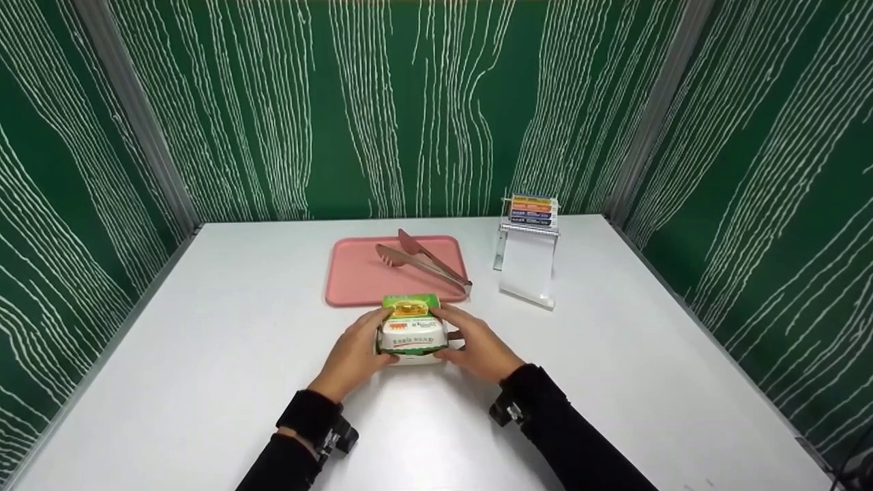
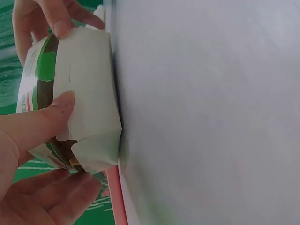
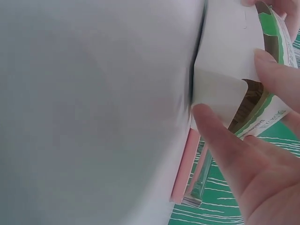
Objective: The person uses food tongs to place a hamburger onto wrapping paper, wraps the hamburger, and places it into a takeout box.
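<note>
A green-and-white cardboard burger box (image 1: 412,334) with a burger picture on its lid sits on the white table in front of me. My left hand (image 1: 353,351) holds its left side, thumb at the front and fingers along the side. From the right, my right hand (image 1: 483,346) grips it the same way. In the left wrist view, the left thumb (image 2: 51,117) lies across the seam of the box (image 2: 89,89). A brown gap shows between lid and base. The right wrist view shows the right index finger (image 3: 213,129) low on the box's white base (image 3: 222,61).
Just behind the box lies a pink tray (image 1: 351,276), and metal tongs (image 1: 436,269) with pinkish heads rest on it. At the back right stands a small rack (image 1: 528,232) with several colourful packs on top and a white sheet hanging down its front.
</note>
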Action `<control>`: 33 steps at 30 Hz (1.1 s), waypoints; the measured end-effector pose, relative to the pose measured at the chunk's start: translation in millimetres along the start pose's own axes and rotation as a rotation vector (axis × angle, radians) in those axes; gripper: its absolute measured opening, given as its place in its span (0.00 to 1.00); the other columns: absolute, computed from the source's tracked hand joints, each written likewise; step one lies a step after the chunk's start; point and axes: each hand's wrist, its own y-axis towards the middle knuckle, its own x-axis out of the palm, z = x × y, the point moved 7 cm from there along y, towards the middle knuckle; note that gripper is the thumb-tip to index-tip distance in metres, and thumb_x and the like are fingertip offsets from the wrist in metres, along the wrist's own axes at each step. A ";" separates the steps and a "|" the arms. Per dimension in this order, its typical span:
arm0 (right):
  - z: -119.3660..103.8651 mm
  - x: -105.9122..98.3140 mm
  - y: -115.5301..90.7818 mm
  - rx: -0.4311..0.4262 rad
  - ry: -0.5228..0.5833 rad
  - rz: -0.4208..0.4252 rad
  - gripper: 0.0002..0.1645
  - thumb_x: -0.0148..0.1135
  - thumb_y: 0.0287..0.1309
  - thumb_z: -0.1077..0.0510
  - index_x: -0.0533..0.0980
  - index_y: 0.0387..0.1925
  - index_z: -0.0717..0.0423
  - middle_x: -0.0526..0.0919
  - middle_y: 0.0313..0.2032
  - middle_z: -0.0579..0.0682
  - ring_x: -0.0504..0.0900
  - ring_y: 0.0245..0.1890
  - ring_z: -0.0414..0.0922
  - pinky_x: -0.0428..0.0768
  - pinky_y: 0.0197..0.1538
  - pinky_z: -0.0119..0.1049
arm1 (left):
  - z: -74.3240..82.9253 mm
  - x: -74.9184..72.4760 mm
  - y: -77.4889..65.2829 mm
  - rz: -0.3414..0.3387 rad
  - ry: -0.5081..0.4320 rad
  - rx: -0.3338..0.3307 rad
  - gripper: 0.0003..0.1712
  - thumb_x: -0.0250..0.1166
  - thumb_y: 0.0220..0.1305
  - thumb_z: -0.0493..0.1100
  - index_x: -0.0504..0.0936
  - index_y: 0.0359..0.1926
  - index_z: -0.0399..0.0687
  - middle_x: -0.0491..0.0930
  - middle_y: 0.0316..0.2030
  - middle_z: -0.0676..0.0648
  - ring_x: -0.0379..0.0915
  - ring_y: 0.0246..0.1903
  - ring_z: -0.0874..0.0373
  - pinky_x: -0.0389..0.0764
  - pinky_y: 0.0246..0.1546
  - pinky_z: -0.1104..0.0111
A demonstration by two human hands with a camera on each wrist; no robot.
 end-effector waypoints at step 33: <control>2.1 -0.5 -2.0 -0.021 0.018 0.005 0.45 0.71 0.56 0.79 0.67 0.75 0.71 0.61 0.77 0.72 0.81 0.63 0.65 0.86 0.57 0.40 | 3.9 3.1 -3.2 0.012 0.028 0.016 0.45 0.80 0.50 0.26 0.75 0.71 0.36 0.75 0.69 0.33 0.73 0.68 0.35 0.72 0.71 0.46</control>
